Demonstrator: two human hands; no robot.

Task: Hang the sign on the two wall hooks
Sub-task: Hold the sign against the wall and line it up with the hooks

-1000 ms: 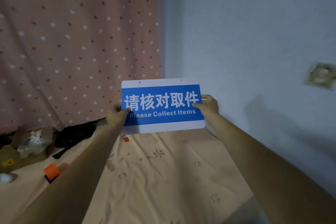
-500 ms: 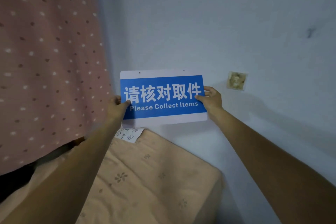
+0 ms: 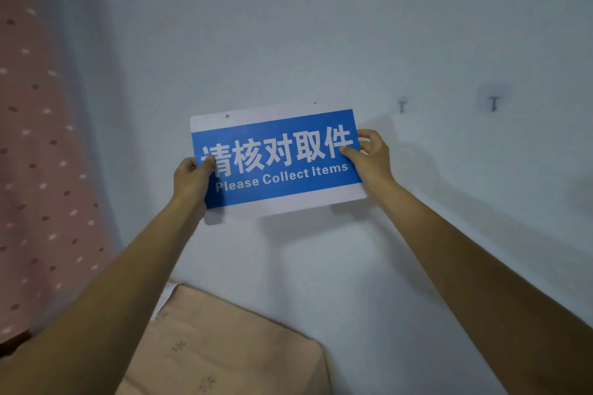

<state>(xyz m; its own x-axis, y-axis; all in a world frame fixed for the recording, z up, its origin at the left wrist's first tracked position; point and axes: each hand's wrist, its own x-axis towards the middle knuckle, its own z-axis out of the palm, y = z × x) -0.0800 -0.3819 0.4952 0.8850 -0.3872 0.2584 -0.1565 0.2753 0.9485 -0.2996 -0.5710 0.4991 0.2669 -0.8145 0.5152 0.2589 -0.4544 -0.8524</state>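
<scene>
Now, both hands point(image 3: 192, 179) gripping sign point(image 3: 282, 167), hooks point(image 3: 402, 105) unused

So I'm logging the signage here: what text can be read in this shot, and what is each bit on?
"请核对取件": large white characters on the blue band of the sign, partly covered by both thumbs.
"Please Collect Items": smaller white line beneath, same sign.
No other text is visible: none on the wall, the hooks or the curtain.
</scene>
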